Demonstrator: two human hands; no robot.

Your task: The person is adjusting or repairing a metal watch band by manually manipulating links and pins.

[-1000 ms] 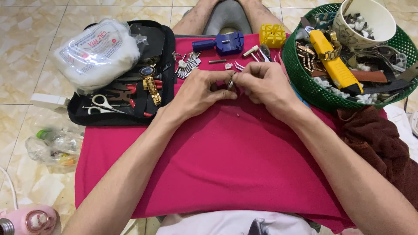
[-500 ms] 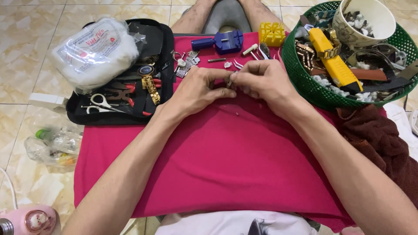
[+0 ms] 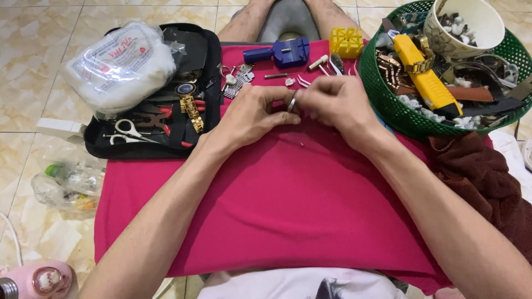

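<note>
Beige floor tiles surround a magenta cloth point(image 3: 288, 205) spread over the person's lap as a work surface. Near its far edge, the left hand point(image 3: 252, 113) and the right hand point(image 3: 338, 105) meet, fingertips pinched together on a small silvery metal ring-shaped piece point(image 3: 291, 103) held just above the cloth; both hands are closed around it, and how much of it each grips is partly hidden by the fingers. Beyond the hands lie a blue band tool point(image 3: 277, 53), a yellow plastic block point(image 3: 346, 42) and small loose metal parts. Left of the cloth, a black tool case point(image 3: 200, 72) lies open with scissors point(image 3: 128, 130), a gold watch point(image 3: 190, 101) and a white bag of cotton point(image 3: 119, 66) resting on it. At the right stands a green basket point(image 3: 382, 97) holding a yellow utility knife point(image 3: 424, 75) and a white cup point(image 3: 463, 25); a brown towel point(image 3: 482, 177) lies beside the right forearm
</note>
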